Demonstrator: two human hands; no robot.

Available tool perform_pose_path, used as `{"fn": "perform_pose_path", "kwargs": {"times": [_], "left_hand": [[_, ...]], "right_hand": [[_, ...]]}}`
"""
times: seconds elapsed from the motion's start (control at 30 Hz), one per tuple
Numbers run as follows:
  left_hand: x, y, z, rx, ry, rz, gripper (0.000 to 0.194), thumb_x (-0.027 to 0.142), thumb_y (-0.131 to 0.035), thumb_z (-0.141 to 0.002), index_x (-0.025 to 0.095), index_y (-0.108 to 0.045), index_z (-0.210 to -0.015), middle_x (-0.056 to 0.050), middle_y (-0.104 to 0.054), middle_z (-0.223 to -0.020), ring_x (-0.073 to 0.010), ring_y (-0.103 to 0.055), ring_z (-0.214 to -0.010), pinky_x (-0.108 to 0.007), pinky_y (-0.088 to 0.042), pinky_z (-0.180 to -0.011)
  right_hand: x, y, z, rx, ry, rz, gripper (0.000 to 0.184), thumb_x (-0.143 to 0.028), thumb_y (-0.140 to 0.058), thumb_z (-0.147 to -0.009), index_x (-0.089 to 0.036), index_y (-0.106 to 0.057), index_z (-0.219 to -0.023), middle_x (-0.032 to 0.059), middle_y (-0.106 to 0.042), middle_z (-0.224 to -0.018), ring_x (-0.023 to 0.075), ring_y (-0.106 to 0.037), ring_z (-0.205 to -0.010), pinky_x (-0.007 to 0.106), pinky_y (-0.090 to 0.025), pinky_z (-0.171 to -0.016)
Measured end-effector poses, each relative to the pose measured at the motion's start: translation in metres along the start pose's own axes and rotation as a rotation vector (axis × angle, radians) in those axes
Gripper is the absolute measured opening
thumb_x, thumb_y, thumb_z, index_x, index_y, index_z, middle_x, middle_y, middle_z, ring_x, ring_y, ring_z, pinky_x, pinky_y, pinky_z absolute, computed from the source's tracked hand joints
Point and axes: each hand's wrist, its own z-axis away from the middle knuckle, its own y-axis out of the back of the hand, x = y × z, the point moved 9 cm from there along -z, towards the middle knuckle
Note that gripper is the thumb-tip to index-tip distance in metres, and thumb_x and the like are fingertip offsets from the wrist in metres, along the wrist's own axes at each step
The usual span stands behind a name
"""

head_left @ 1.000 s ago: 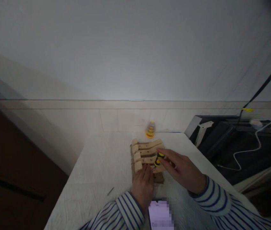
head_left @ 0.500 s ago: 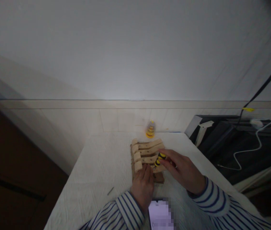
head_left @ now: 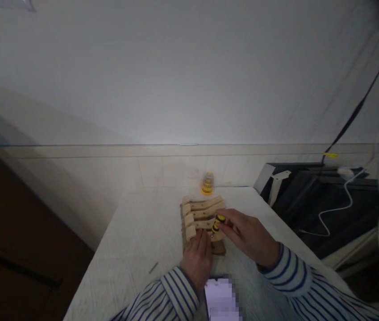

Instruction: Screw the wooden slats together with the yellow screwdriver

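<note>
Yellow-and-black screwdriver [head_left: 220, 218], one, pinched between thumb and fingers of the right hand [head_left: 254, 236], tilted, tip down at the nearest slat. Left hand [head_left: 197, 258]: fingers together and nearly straight, lying on the near end of the wooden piece [head_left: 189, 219]; can't tell from where I stand if anything is gripped under them. Two hands, two striped sleeves [head_left: 293, 269]. Wooden piece sits mid-table ahead of both hands: four pale slats countable, four end blocks along its left edge, one brown base under them. One phone [head_left: 219, 294] just below it, screen lit, part blurred out. One thin dark rod [head_left: 153, 267] on the white table [head_left: 135, 232], left of the left hand. One yellow container [head_left: 207, 185] at the far edge by the wall. Right of the table: dark panels [head_left: 293, 191], number unclear, one black cable [head_left: 356, 109].
</note>
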Motion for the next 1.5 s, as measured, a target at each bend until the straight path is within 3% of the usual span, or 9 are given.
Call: {"fn": "perform_pose_path", "kwargs": {"times": [0.13, 0.27, 0.4, 0.47, 0.6, 0.67, 0.9, 1.13, 1.5], "left_hand": [[0.003, 0.01, 0.0, 0.092, -0.051, 0.011, 0.033, 0.008, -0.034, -0.089, 0.0, -0.053, -0.115, -0.019, -0.059, -0.116, -0.028, -0.055, -0.111, -0.04, -0.052, -0.087], [0.008, 0.044, 0.0, 0.221, -0.097, 0.152, 0.031, 0.01, -0.033, -0.091, 0.003, -0.055, -0.112, -0.018, -0.062, -0.11, -0.0257, -0.056, -0.108, -0.041, -0.052, -0.086], [-0.014, 0.092, -0.013, 0.327, 0.065, 0.47, 0.021, 0.014, -0.043, -0.088, 0.01, -0.061, -0.099, -0.012, -0.066, -0.098, -0.0178, -0.063, -0.091, -0.03, -0.054, -0.081], [-0.031, 0.104, -0.025, 0.282, 0.194, 0.578, 0.017, 0.014, -0.049, -0.084, 0.013, -0.062, -0.095, -0.009, -0.067, -0.093, -0.0171, -0.063, -0.084, -0.029, -0.054, -0.076], [-0.053, 0.089, -0.051, -0.04, 0.387, 0.655, 0.028, 0.026, -0.065, -0.073, 0.014, -0.064, -0.098, -0.007, -0.068, -0.09, -0.0183, -0.063, -0.072, -0.031, -0.052, -0.068], [-0.056, 0.081, -0.059, -0.133, 0.419, 0.696, 0.032, 0.03, -0.066, -0.072, 0.014, -0.065, -0.1, -0.006, -0.069, -0.089, -0.0172, -0.061, -0.066, -0.029, -0.05, -0.063], [-0.041, 0.084, -0.077, -0.129, 0.246, 0.784, 0.018, 0.027, -0.057, -0.078, 0.018, -0.069, -0.089, -0.001, -0.068, -0.074, -0.013, -0.057, -0.061, -0.021, -0.04, -0.057], [-0.046, 0.069, -0.078, -0.196, 0.264, 0.746, 0.018, 0.026, -0.054, -0.08, 0.017, -0.069, -0.081, -0.001, -0.066, -0.069, -0.0135, -0.055, -0.06, -0.021, -0.036, -0.055], [-0.047, 0.07, -0.083, -0.255, 0.273, 0.748, 0.018, 0.031, -0.06, -0.078, 0.017, -0.07, -0.073, 0.0, -0.065, -0.063, -0.0118, -0.053, -0.057, -0.02, -0.033, -0.052]], "right_hand": [[0.0, 0.0, -0.001, -0.026, -0.02, -0.005, 0.024, -0.027, -0.046, -0.089, -0.02, -0.05, -0.112, 0.0058, -0.065, -0.091, 0.0157, -0.064, -0.076, 0.029, -0.052, -0.067], [0.002, 0.004, -0.003, -0.026, -0.039, -0.014, 0.025, -0.028, -0.047, -0.089, -0.019, -0.051, -0.112, 0.0065, -0.066, -0.094, 0.0166, -0.063, -0.08, 0.029, -0.051, -0.068], [0.003, 0.007, -0.005, -0.045, -0.042, -0.027, 0.026, -0.029, -0.047, -0.089, -0.018, -0.053, -0.112, 0.0073, -0.066, -0.098, 0.0171, -0.063, -0.084, 0.03, -0.051, -0.071], [0.002, 0.009, -0.007, -0.056, -0.037, -0.029, 0.027, -0.03, -0.047, -0.089, -0.018, -0.053, -0.112, 0.0072, -0.066, -0.101, 0.0172, -0.063, -0.085, 0.03, -0.05, -0.073], [0.002, 0.01, -0.011, -0.078, -0.037, -0.024, 0.029, -0.032, -0.046, -0.089, -0.019, -0.054, -0.113, 0.0066, -0.066, -0.101, 0.0181, -0.063, -0.086, 0.032, -0.05, -0.074], [0.001, 0.01, -0.013, -0.082, -0.039, -0.018, 0.029, -0.032, -0.046, -0.089, -0.019, -0.054, -0.113, 0.0064, -0.066, -0.1, 0.0188, -0.063, -0.087, 0.033, -0.05, -0.074], [-0.006, 0.008, -0.014, -0.137, -0.025, 0.017, 0.033, -0.03, -0.041, -0.09, -0.018, -0.052, -0.119, 0.0076, -0.065, -0.103, 0.0188, -0.061, -0.091, 0.034, -0.049, -0.078], [-0.014, 0.012, -0.018, -0.151, 0.011, 0.042, 0.032, -0.025, -0.038, -0.091, -0.019, -0.053, -0.118, 0.008, -0.064, -0.105, 0.019, -0.06, -0.094, 0.034, -0.049, -0.08], [-0.017, 0.024, -0.036, -0.247, 0.086, 0.066, 0.028, -0.023, -0.048, -0.085, -0.02, -0.057, -0.112, 0.0055, -0.065, -0.101, 0.0182, -0.06, -0.088, 0.033, -0.047, -0.077]]}}
